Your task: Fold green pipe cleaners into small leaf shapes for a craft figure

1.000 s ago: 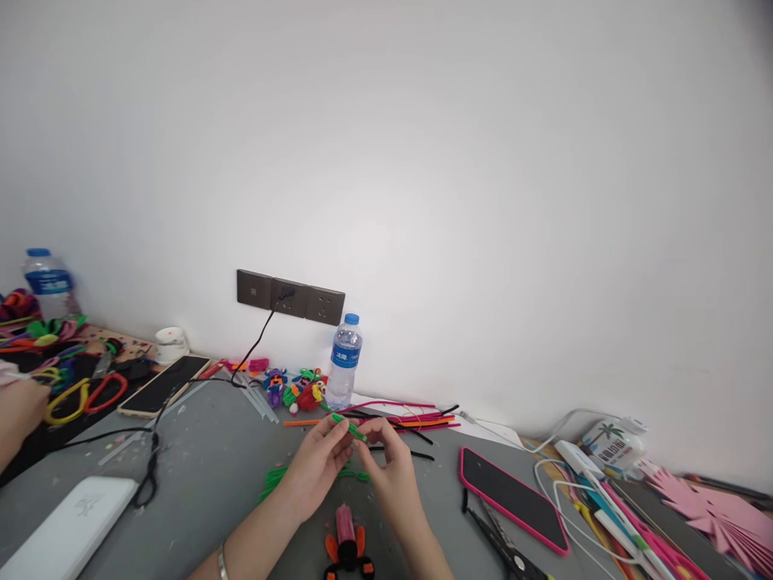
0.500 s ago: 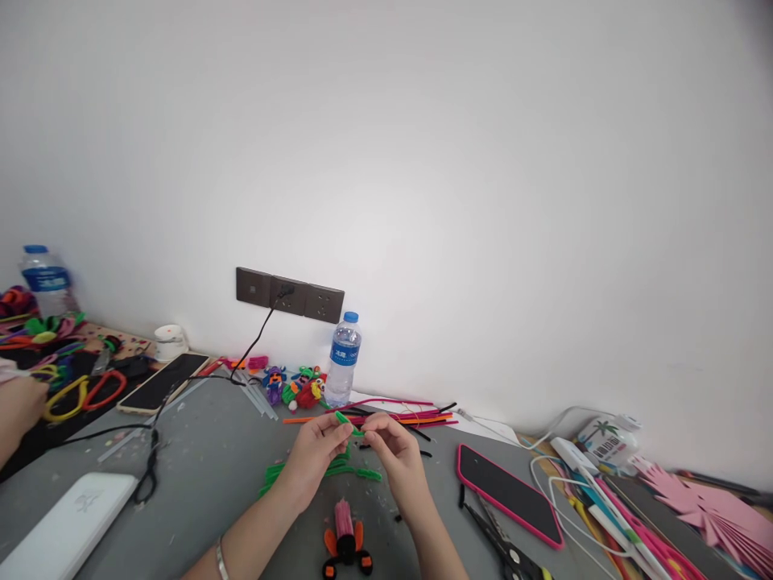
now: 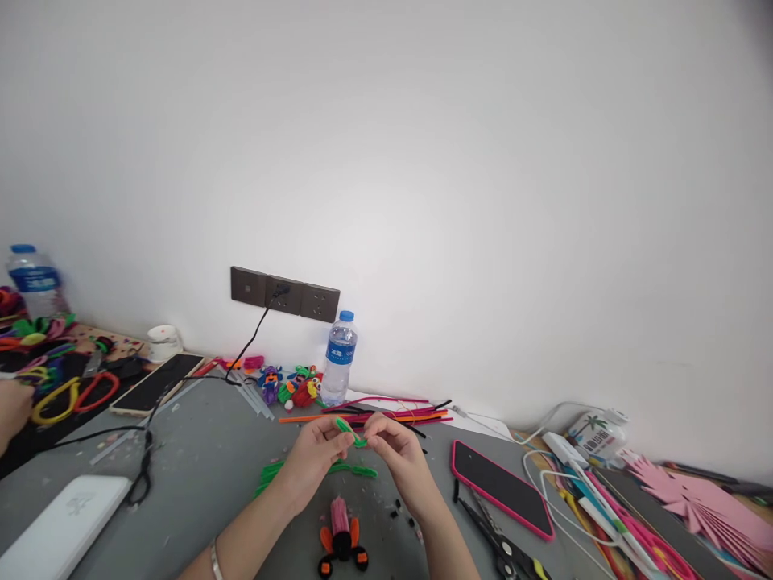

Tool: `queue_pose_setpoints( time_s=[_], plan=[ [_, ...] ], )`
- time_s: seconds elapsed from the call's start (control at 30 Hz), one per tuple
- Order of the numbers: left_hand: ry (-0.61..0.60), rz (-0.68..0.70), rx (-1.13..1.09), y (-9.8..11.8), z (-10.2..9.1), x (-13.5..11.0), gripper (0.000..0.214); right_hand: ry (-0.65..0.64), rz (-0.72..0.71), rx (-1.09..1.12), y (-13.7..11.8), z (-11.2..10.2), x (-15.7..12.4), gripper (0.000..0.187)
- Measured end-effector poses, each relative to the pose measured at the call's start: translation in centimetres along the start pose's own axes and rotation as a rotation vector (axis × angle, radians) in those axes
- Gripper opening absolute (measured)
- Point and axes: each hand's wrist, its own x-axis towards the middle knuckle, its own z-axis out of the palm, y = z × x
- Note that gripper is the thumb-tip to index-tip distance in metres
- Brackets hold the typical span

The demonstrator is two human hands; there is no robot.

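Observation:
My left hand (image 3: 315, 456) and my right hand (image 3: 398, 453) meet above the grey table (image 3: 205, 467), both pinching a short green pipe cleaner (image 3: 350, 431) that curves between the fingertips. More green pipe cleaners (image 3: 314, 470) lie on the table just under my hands. Near the front edge sits a small figure of pink, orange and black pipe cleaners (image 3: 341, 537). A bundle of pink, orange and black pipe cleaners (image 3: 392, 413) lies beyond my hands.
A water bottle (image 3: 338, 358) and little pipe-cleaner figures (image 3: 290, 385) stand by the wall socket (image 3: 283, 294). A pink-cased phone (image 3: 498, 486), pliers (image 3: 501, 544) and cables (image 3: 561, 475) lie right. Left are another phone (image 3: 158, 382), a white box (image 3: 64, 524) and another person's hand (image 3: 12, 407).
The green pipe cleaner has been bent from nearly straight into a curve. My hands stayed pinched on it, and the view shifted slightly.

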Motion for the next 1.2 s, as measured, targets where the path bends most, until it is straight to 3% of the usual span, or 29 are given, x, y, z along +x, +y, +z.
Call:
queue_pose_setpoints(
  time_s=[0.17,0.4,0.57,0.73,0.83,0.93,1.2],
  plan=[
    [-0.079,-0.033,0.093,-0.1,-0.4,0.0,0.032,-0.069,0.026,0.074,-0.4,0.2,-0.1,0.014],
    [-0.322,-0.084,0.157,0.8,-1.3,-0.1,0.037,-0.260,0.119,0.217,-1.0,0.5,-0.6,0.009],
    [-0.399,-0.139,0.168,1.3,-1.2,-0.3,0.050,-0.337,0.173,0.268,-0.8,0.7,-0.8,0.013],
    [-0.472,-0.164,0.228,1.2,-1.2,-0.3,0.050,-0.369,0.266,0.258,-0.7,0.3,-1.1,0.026],
    [-0.483,-0.180,0.259,1.1,-1.4,-0.3,0.050,-0.408,0.303,0.204,-0.7,0.1,-1.0,0.031],
    [-0.462,-0.183,0.245,1.0,-1.6,-0.2,0.052,-0.410,0.315,0.209,-0.8,0.2,-1.0,0.024],
    [-0.232,-0.094,0.412,0.6,-2.0,0.5,0.029,-0.169,0.271,0.133,-0.9,0.1,-0.6,0.021]
  ],
)
